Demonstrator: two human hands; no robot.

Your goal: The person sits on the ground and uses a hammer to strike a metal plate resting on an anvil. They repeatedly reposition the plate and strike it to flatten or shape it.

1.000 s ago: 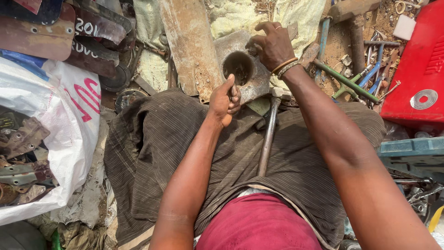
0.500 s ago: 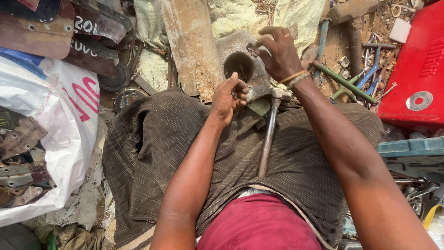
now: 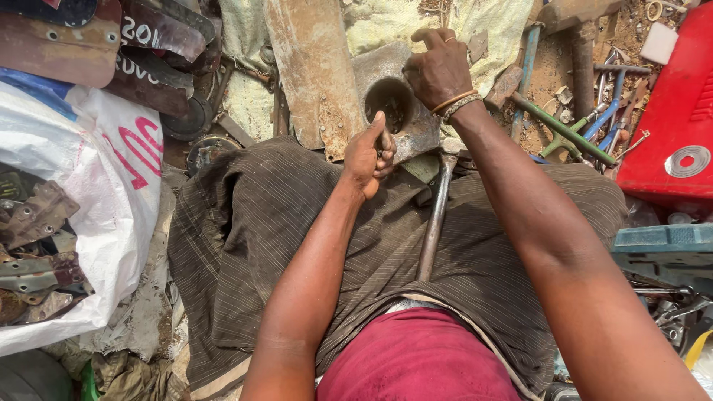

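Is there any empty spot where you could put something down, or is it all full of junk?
Bare room is scarce. One free patch is the pale cloth above the right hand, between the rusty plate and the blue-handled tools. The lap, left of the left hand, is free too. The white sack side and the red case side are crowded.

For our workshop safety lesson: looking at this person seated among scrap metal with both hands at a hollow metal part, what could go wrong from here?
1. The left hand grips at the rim of the rusty metal part; its rough edge could cut bare skin.
2. The right hand rests on top of the part, so a slip might pinch fingers.
3. The metal rod lies loose across the lap and could roll off.
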